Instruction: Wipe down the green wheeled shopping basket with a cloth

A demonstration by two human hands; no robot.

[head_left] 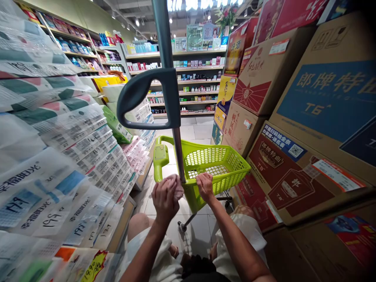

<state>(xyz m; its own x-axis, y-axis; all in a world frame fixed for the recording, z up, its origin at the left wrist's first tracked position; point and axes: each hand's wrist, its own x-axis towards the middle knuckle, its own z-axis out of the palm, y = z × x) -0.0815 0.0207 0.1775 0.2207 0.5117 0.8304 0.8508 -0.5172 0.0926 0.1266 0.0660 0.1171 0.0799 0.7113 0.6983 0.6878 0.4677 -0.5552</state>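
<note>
- Clutching a pink cloth (177, 186), left hand (164, 197) just left of the pole (178, 156)!
- Right hand (205, 186) clamped on the near edge of the green basket (229, 180)!
- Basket beside stacked boxes (255, 76)!

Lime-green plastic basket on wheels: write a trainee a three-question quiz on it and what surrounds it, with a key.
1. True or false: the bare left hand grips the dark blue-grey plastic loop handle.
2. The bare right hand is closed on:
a) the white plastic-wrapped packs
b) the rim of the lime-green plastic basket
c) the dark blue-grey plastic loop handle
3. Fill in: the printed brown cardboard boxes are stacked along the picture's ____ side.

Key: 1. False; it holds a crumpled pale pink cloth. 2. b. 3. right.
</note>
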